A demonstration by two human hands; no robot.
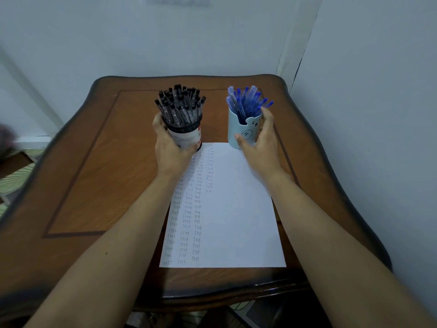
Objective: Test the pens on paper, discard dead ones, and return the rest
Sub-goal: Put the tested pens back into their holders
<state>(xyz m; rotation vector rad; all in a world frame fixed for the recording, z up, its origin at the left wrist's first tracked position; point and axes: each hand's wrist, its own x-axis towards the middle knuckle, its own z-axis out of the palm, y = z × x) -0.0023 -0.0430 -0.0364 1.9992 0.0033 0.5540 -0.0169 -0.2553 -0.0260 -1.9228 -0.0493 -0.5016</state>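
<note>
The left hand grips the black holder, its fingers curled round the left wall and the thumb across the near side. The holder is crammed with black pens that fan outward well above the rim, so it looks top-heavy. A tilt or a quick pull could tip it and scatter pens across the tabletop. Pulling one pen from so tight a bunch could drag its neighbours out too.

Between the two forearms lies the paper, with columns of the word "test" down its left part and the right part bare. The holder's base stands at the sheet's far left corner. Sliding the holder could push or crease the sheet.

The right hand clasps the light blue cup, thumb on the front and fingers round the right side. The cup's near wall is cut low, and the blue pens lean right over the rim, so a tilt that way could spill them. Tested and untested pens of one colour could also get mixed up.

Whether either container is lifted or resting on the tabletop cannot be told. No bin for dead pens is in view.
</note>
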